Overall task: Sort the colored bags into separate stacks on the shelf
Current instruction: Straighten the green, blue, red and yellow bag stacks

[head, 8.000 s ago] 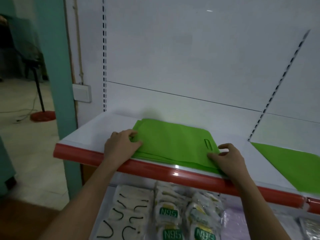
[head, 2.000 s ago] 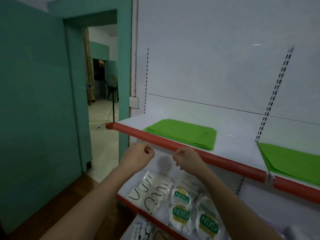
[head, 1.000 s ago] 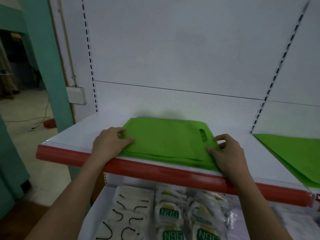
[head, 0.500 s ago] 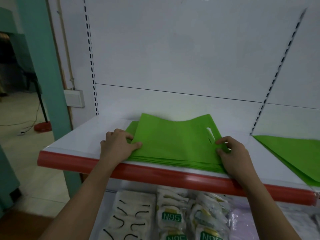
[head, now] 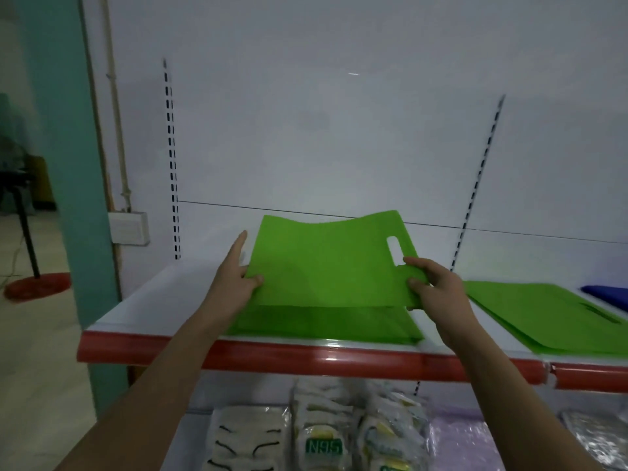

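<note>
Both hands pinch a green bag by its side edges, tilted up over the green stack. The left hand has thumb on top, fingers straight behind; the right hand seems curled round its edge.

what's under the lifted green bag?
Under the lifted green bag lies a flat green stack on the shelf; the stack's rear part is covered.

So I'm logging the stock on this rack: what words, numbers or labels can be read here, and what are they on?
"N95", white on a green label, on a mask packet on the lower shelf.
A second green label on the neighbouring packet is cut off and unreadable.
The lifted green bag, the green stacks, the blue bag and the red shelf edge show no print.
</note>
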`<state>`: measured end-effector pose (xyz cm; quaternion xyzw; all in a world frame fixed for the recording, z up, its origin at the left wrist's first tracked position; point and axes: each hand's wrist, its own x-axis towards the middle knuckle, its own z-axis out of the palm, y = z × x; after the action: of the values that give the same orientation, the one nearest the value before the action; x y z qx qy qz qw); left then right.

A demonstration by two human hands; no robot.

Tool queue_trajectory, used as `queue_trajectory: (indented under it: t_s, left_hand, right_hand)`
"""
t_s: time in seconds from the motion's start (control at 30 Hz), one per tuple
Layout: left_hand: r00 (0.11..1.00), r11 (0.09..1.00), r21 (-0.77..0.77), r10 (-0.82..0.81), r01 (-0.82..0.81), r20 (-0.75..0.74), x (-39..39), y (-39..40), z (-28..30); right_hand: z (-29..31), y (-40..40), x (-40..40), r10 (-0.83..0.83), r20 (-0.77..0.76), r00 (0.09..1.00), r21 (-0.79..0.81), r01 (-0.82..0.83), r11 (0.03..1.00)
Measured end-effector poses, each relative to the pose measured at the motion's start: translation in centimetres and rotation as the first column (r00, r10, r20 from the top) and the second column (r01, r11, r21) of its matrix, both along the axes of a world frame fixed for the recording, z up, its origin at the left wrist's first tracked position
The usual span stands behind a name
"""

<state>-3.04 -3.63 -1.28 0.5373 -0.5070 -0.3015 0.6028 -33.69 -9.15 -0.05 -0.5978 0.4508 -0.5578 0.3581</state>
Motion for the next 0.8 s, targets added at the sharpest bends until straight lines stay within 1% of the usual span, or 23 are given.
queue_trajectory:
  t_s: [0.03, 0.1, 0.17, 0.33, 0.53, 0.6, 0.7, 0.8]
  left_hand:
    - [0.999, 1.000, -0.008, -0.022, 0.022, 0.025, 0.0, -0.1, 0.2]
    - [0.995, 1.000, -0.009, -0.010, 0.011, 0.098, -0.4, -0.3, 0.5]
    - [0.992, 1.000, 0.014, -0.003, 0.001, 0.124, -1.0, -0.5, 0.7]
    - [0.987, 0.986, 0.053, -0.159, 0.158, 0.023, -3.5, -1.1, 0.1]
    - [0.946, 0.947, 0.041, -0.314, 0.318, -0.077, -8.3, -2.2, -1.2]
    - [0.933, 0.935, 0.030, -0.351, 0.354, -0.079, -10.7, -1.5, -1.2]
    - [0.930, 0.930, 0.025, -0.366, 0.367, -0.035, -14.9, -0.2, -1.0]
    - [0.923, 0.923, 0.015, -0.384, 0.385, -0.030, -19.5, 0.8, -1.2]
  right_hand:
    - [0.3, 0.3, -0.2, 0.011, 0.022, 1.000, 0.021, -0.011, 1.000]
    - [0.7, 1.0, -0.7, 0.007, 0.063, 0.998, 0.065, -0.011, 0.998]
    - [1.0, 1.8, -1.5, -0.018, 0.097, 0.995, 0.108, 0.008, 0.994]
    - [1.1, 4.2, -4.5, -0.079, 0.164, 0.983, 0.158, 0.053, 0.986]
    - [0.3, 6.6, -10.1, -0.135, 0.152, 0.979, 0.148, 0.112, 0.983]
    - [0.1, 7.2, -12.6, -0.144, 0.152, 0.978, 0.152, 0.121, 0.981]
    - [-0.4, 8.0, -17.0, -0.155, 0.147, 0.977, 0.161, 0.131, 0.978]
    - [-0.7, 9.2, -21.4, -0.156, 0.139, 0.978, 0.170, 0.131, 0.977]
